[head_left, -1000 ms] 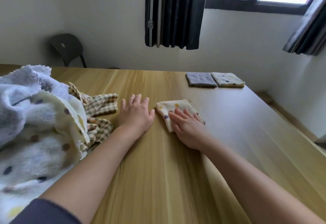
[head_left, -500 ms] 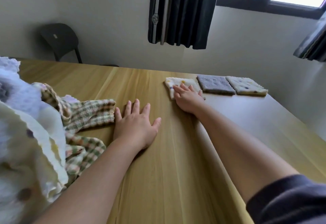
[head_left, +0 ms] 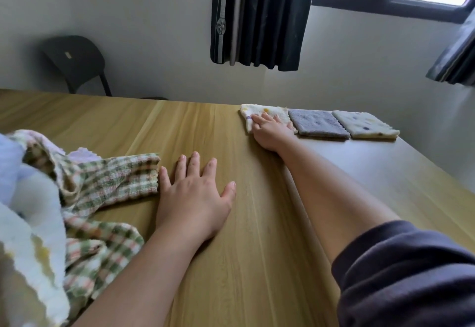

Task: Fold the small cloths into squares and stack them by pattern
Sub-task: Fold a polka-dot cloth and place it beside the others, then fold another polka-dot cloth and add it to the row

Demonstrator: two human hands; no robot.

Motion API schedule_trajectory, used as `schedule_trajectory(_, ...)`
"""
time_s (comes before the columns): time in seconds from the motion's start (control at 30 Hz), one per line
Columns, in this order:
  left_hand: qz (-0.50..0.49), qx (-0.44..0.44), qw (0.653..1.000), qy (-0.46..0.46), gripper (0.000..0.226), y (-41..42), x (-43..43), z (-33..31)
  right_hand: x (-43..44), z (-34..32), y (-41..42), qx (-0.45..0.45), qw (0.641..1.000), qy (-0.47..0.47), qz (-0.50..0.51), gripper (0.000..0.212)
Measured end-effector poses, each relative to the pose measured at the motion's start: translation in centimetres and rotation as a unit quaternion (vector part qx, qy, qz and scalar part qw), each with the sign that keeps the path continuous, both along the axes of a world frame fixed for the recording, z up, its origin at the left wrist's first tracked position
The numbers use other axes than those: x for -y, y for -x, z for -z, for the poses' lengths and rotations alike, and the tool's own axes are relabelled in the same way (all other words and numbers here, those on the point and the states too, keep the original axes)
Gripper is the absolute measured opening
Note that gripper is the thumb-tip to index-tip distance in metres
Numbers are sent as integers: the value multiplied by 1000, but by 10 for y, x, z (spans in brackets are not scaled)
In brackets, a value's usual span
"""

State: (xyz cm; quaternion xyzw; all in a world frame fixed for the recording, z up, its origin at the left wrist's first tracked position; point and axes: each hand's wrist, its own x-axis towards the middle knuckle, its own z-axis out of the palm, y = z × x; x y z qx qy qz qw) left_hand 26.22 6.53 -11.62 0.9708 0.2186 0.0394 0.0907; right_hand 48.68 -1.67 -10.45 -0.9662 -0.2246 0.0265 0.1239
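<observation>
Three folded squares (head_left: 318, 127) lined the far edge of the wooden table (head_left: 257, 249), right hand (head_left: 272, 131) pressed flat on the leftmost cream dotted terry square (head_left: 267, 113); unfolded green-checked cloth (head_left: 115, 180) lay just left of the spread, flat left hand (head_left: 192, 195), touching it, well apart from the right.

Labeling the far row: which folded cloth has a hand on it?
Leftmost cream dotted cloth, under the right hand; grey cloth and right-end cream cloth lie untouched.

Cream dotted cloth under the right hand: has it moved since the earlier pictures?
Yes: the cream dotted cloth slid away across the table, ending beside the grey folded cloth.
</observation>
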Motion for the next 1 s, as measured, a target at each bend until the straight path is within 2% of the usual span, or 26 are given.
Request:
schedule_trajectory(0.27, 1, 27, 999, 21, 64, -6, -5, 3, 11, -3, 30, 90, 994, -47, -45, 46)
schedule_trajectory(0.4, -4, 120, 992, 28, 46, -5, -5, 4, 39, -2, 74, 82, 992, -52, -76, 46)
schedule_trajectory(0.5, 23, 192, 981, -8, 25, 10, 3, -1, 67, 1, 119, 33, 994, -56, -85, 45)
schedule_trajectory(0.63, 72, 190, 977, -70, 13, 64, 24, -9, 94, 7, 190, 20, 993, -45, -108, 43)
schedule_trajectory(0.8, 127, 238, 954, -128, 16, 144, 29, -21, 92, -1, 257, 18, 987, -62, -150, 40)
schedule_trajectory(0.9, 108, 290, 937, -162, 20, 192, 16, -35, 75, -7, 295, 10, 976, -123, -182, 34)
schedule_trajectory(1.0, 41, 324, 926, -191, 24, 221, -5, -47, 47, -20, 322, -5, 960, -224, -170, 25)
